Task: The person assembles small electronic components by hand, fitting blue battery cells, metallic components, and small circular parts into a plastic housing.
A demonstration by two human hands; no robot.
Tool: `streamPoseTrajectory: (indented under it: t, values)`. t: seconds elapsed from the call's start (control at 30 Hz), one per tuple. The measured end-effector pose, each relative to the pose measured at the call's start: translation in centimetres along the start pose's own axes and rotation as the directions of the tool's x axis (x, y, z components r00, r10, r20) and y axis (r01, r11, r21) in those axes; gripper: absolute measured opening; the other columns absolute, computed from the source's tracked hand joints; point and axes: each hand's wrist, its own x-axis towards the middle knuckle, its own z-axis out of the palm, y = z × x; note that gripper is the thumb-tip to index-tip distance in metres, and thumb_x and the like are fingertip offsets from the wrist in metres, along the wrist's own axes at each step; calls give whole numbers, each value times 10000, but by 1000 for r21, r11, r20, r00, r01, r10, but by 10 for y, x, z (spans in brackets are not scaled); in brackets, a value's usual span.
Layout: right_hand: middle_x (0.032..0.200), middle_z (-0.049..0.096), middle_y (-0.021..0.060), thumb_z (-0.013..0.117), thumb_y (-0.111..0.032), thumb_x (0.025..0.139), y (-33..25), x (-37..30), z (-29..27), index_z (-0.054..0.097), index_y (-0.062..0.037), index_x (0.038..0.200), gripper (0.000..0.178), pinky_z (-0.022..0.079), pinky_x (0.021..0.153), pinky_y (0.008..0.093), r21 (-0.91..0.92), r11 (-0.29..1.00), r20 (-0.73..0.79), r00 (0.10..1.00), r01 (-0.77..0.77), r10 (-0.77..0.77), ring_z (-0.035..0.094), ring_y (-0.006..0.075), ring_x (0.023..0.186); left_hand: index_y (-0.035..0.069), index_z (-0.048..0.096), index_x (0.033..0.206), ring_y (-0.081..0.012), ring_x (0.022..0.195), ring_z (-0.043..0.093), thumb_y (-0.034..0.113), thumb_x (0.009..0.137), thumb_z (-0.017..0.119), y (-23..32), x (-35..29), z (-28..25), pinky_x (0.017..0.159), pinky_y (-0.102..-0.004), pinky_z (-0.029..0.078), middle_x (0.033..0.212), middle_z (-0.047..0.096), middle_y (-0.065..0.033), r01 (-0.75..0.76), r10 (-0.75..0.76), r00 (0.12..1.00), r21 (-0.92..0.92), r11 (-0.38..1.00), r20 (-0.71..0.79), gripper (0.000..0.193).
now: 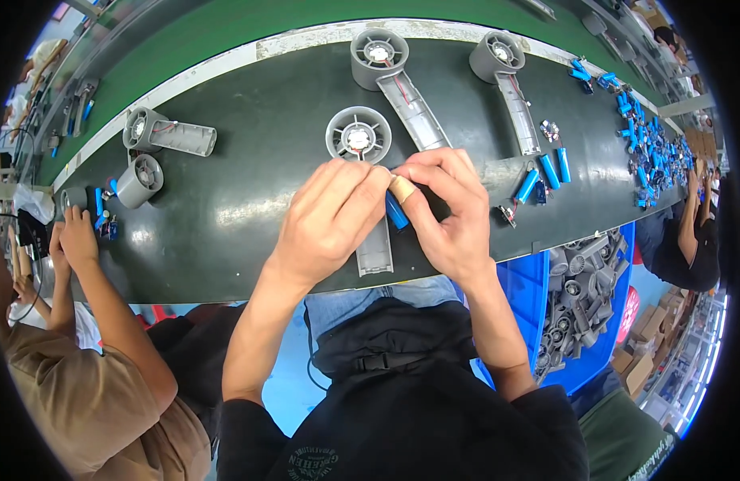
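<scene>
Right in front of me, a grey fan housing (pixel 358 135) lies with its round end away from me and its open handle shell (pixel 375 255) toward me. Over that handle, my left hand (pixel 330 216) and my right hand (pixel 452 210) meet with fingertips pinched together. What they pinch is small and hidden by the fingers. A tan wrap (pixel 402 188) covers my right thumb. Between the hands, a blue cylindrical battery (pixel 396 212) shows, partly hidden, beside the handle.
More grey housings lie on the dark table: one at far middle (pixel 379 60), one at far right (pixel 498 58), two at left. Blue batteries (pixel 549 171) with circuit boards sit to my right, before a larger pile (pixel 650 144). A blue bin (pixel 524 293) holds grey shells. Co-workers flank me.
</scene>
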Motion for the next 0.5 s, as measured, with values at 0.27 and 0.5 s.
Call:
streamPoseTrajectory:
  t: [0.27, 0.5]
  values:
    - [1136, 671, 124, 765, 10, 762, -2, -16, -14, 692, 10, 1170, 414, 515, 800, 291, 28, 991, 41, 991, -128, 127, 635, 178, 958, -22, 629, 961, -287, 745, 604, -88, 709, 729, 0, 1, 1, 663, -383, 498, 868, 596, -112, 105, -107, 994, -87, 991, -27, 279]
    - [1207, 671, 123, 754, 22, 729, 1, -22, -27, 692, 8, 1170, 445, 508, 899, 336, -60, 997, 99, 994, -50, 55, 634, 233, 1061, -13, 627, 945, -285, 738, 593, -89, 708, 731, -1, 1, 0, 657, -382, 487, 849, 584, -108, 119, -123, 992, -94, 988, -36, 270]
